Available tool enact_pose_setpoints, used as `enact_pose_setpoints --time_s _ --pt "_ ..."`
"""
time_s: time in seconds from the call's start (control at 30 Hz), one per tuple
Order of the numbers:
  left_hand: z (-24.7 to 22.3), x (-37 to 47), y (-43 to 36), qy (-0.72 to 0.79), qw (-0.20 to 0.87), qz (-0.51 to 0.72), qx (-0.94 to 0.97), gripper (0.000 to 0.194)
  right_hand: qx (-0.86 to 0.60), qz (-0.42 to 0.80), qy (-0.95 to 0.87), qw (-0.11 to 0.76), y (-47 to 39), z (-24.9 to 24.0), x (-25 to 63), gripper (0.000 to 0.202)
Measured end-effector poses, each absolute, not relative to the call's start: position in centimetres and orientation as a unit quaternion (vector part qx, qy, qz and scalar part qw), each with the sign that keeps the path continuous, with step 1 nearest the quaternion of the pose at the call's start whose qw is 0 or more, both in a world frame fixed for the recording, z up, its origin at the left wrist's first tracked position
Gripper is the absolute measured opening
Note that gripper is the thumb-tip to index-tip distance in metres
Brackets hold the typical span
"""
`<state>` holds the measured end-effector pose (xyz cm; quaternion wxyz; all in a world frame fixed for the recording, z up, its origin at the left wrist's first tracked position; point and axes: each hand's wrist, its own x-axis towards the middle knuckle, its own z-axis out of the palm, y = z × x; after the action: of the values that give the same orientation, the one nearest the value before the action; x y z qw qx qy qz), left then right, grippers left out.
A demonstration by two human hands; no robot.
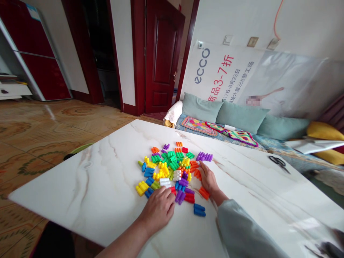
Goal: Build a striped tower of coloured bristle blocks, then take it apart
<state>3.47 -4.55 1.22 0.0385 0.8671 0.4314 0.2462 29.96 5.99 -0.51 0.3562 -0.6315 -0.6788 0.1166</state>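
Note:
A heap of small plastic building blocks [172, 172] in many colours lies on a white marble-pattern table [107, 179]. My left hand [159, 208] rests palm down at the heap's near edge, fingers curled onto red and blue blocks. My right hand [208, 179], in a grey sleeve, lies flat against the heap's right side, beside several orange blocks [197, 173]. A blue block [199, 210] lies apart between my two hands. A purple block [204, 156] sits at the heap's far right. I cannot see anything gripped in either hand.
Black scissors [278, 162] lie on the table's far right. Behind the table stands a sofa [242, 129] with teal cushions and a crocheted cover. A dark red door [162, 57] and tiled floor [40, 132] are to the left.

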Motion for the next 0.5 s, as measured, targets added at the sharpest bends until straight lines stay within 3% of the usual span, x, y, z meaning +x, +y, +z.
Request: enact_pose_setpoints --time_s 0.2,0.3,0.5 --pt "1.3 3.4 -4.5 0.429 0.033 0.25 0.868 0.011 -0.579 0.273 -0.643 0.421 2.8 0.6 27.0 0.07" --pt "1.5 3.3 -4.5 0.424 0.026 0.251 0.87 0.012 -0.585 0.239 -0.655 0.415 1.0 0.8 28.5 0.065" --pt "1.5 3.2 -4.6 0.418 0.016 0.254 0.872 0.015 -0.629 0.011 -0.758 0.173 -2.4 -1.4 34.4 0.058"
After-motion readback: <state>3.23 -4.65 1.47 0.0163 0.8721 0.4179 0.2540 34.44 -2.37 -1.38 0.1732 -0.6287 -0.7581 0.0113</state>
